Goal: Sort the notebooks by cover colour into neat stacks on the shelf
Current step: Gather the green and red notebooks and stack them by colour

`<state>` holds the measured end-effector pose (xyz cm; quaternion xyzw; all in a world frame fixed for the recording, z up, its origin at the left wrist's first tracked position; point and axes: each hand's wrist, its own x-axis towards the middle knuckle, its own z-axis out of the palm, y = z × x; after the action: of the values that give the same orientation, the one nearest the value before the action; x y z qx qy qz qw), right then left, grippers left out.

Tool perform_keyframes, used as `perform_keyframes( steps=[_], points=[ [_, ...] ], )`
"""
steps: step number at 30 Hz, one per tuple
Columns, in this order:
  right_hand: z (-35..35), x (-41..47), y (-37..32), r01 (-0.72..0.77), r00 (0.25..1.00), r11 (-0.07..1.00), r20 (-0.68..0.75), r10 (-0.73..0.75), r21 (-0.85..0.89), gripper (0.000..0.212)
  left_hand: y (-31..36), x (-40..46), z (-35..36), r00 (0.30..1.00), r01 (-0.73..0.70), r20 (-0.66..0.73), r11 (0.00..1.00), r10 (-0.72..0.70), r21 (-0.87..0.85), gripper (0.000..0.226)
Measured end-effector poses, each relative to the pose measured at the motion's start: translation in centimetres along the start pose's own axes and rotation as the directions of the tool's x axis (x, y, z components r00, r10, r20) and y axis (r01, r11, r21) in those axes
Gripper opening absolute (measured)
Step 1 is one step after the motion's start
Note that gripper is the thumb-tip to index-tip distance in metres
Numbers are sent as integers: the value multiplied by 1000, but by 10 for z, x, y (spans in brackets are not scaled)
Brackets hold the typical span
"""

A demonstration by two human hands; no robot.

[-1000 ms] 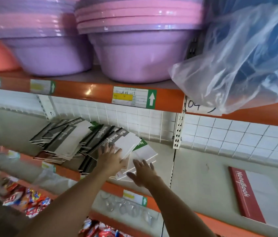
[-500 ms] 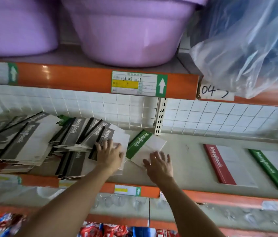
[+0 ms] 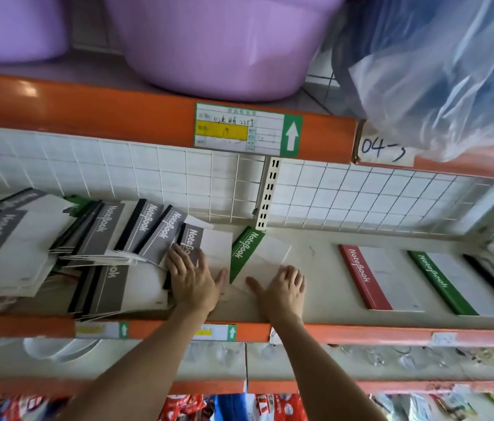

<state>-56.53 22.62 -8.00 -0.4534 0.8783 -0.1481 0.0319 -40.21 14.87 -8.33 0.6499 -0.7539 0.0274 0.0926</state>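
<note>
Flat hands [image 3: 192, 278] on scattered notebooks [image 3: 136, 235]

Glossy plastic basins [image 3: 224, 47] – matt paper notebks [image 3: 136, 238].

Two big purple tubs [image 3: 224, 47] sit up on the top shelf. Beside them on the right is a crinkly see-through plastic bag [image 3: 440, 71] with something blue inside. A price label [image 3: 247, 129] with a yellow patch and a white arrow on green is stuck on the orange shelf edge. A white wire grid [image 3: 361, 192] stands at the back. Down below are red snack packets [image 3: 233, 407].
</note>
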Motion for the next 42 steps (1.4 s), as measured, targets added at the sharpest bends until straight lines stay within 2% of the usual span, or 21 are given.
perform_keyframes(
  steps=[3,5,8,10,12,14,18,22,26,28,32,34,37,39,42],
  points=[
    [-3,5,6,-34,999,990,36,30,136,71,0,1,-1,999,38,-16,997,-39,-61,101],
    [-5,6,10,-37,999,980,28,32,194,60,-1,1,-2,999,6,-44,994,-11,-113,102],
    [-8,1,7,-67,998,978,9,66,199,66,-6,3,0,999,-34,-49,971,23,-238,100],
    [-7,-2,2,-136,989,986,-43,141,97,60,-7,2,0,998,-25,-66,965,8,-262,99],
    [-8,-4,-2,-201,978,979,-59,198,-43,80,-6,1,0,998,0,-65,973,-15,-230,97],
    [-10,-6,-4,-216,975,971,-64,211,-101,96,-6,2,1,997,1,-81,974,-20,-225,96],
    [-12,-4,-5,-301,952,953,-67,298,-37,110,-9,5,1,985,-38,-174,949,-18,-312,95],
    [-12,-2,-4,-304,951,952,-57,302,-30,103,-7,5,3,967,-89,-253,884,-34,-459,97],
    [-8,-5,-2,-247,968,969,-53,245,-28,87,-10,5,1,973,-71,-225,870,-46,-488,106],
    [-7,-5,-4,-224,972,975,-78,223,-3,73,-12,5,-3,972,-78,-231,877,-38,-475,98],
    [-9,-4,-7,-179,978,981,-91,185,77,28,-13,4,-5,978,-107,-209,877,8,-468,67],
    [-10,-6,-7,-123,986,979,-94,139,160,15,-13,4,-3,982,-111,-185,885,28,-452,55],
    [-16,-5,0,-137,990,928,10,142,346,18,-11,3,-3,972,-172,-215,898,90,-406,35],
    [-25,-3,7,-217,976,828,114,185,517,23,-11,1,-6,971,-196,-205,900,122,-390,36],
    [-39,-6,21,-266,963,690,216,161,673,20,-4,-2,-15,985,-160,-116,920,127,-359,31]
  ],
)
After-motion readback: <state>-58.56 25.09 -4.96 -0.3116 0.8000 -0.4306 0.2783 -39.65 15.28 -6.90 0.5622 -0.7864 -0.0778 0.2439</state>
